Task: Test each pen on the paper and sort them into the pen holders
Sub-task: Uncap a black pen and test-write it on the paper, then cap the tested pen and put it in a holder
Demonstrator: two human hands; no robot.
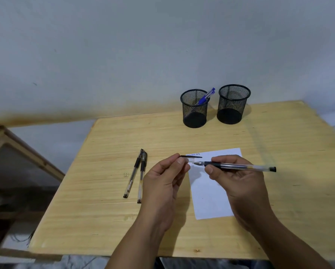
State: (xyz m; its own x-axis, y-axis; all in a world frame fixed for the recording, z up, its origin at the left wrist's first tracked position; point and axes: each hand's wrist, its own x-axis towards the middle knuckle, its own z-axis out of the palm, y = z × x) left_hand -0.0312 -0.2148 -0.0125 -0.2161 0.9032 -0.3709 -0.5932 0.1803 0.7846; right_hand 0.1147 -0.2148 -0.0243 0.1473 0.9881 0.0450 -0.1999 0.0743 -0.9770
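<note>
**Over the paper, a pen and its cap held apart**

Above the near half of the wooden surface (pixel 108 220), both forearms reach in from the bottom edge and meet over a white sheet of paper (pixel 211 199). The right hand (pixel 234 181) is curled around an uncapped pen (pixel 238 167), pinching its dark grip between thumb and fingers. The pen lies almost level, its tip pointing left and its black end cap sticking out to the right past the knuckles. The left hand (pixel 162 181) is turned palm inward with fingers bent, and its thumb and forefinger pinch the pen cap (pixel 191 158), whose black clip points right toward the pen tip. Tip and cap sit just beside each other; whether they touch is hard to tell.

Faint blue scribbles mark the top edge of the paper. To the left of the left hand, two capped pens (pixel 136 175) lie side by side on the surface, touching at their far ends. At the far side stand two black mesh holders, close together: the left holder (pixel 194 111) contains blue pens (pixel 206 97) leaning right, and the right holder (pixel 233 105) shows nothing inside.
</note>
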